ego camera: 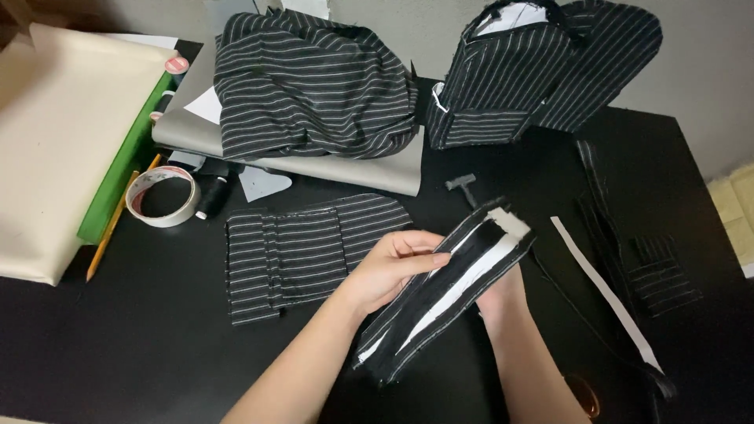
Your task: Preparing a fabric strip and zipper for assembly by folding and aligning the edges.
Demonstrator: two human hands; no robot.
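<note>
The striped fabric strip (448, 294), with its white lining showing, is held up off the table between both hands: the left hand (393, 267) pinches its upper edge with fingers closed on it, while the right hand (503, 294) sits mostly hidden underneath, so I cannot tell its grip. With only that one pinch visible, the folded layers could slip apart or the lining shift. Just left of the left hand lie flat striped pieces (306, 251) on the black table (118, 353); a tape roll (163, 196) lies further left, and a grey wall rises behind.

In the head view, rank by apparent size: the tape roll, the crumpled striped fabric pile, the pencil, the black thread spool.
1. Crumpled striped fabric pile
2. Tape roll and pencil: round versus long and thin, unsure
3. Black thread spool
</note>
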